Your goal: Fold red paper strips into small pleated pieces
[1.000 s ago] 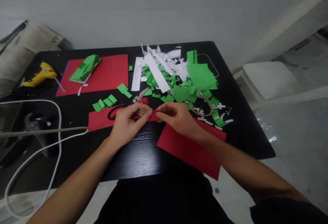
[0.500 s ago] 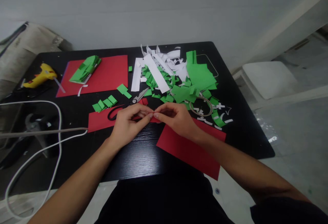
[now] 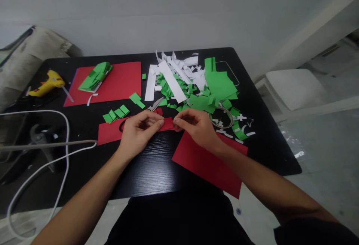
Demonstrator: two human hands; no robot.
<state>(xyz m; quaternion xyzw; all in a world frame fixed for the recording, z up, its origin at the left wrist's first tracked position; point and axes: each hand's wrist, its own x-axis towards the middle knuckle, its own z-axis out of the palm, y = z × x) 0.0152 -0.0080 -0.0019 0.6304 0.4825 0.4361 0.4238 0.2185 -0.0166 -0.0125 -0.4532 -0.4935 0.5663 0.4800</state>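
Note:
A small piece of red paper [image 3: 168, 123] is stretched between my two hands, just above the black table. My left hand [image 3: 139, 131] pinches its left end between thumb and fingers. Its right end is pinched by my right hand [image 3: 196, 127]. Scissors [image 3: 155, 105] lie behind my left hand, which hides most of them. Beneath that hand runs a red paper strip [image 3: 109, 132]. A larger red sheet [image 3: 207, 162] lies under my right wrist, with one corner over the table's front edge.
Green and white paper scraps [image 3: 179, 84] are heaped at the back, beside a tape roll [image 3: 230, 118]. Folded green pieces [image 3: 116, 113] lie left of my hands. At the left are a yellow glue gun [image 3: 47, 84], pliers [image 3: 42, 140] and a white cable [image 3: 66, 132].
My hands have moved slightly apart, and more of the red paper now shows between the fingertips. Both hands keep their pinch.

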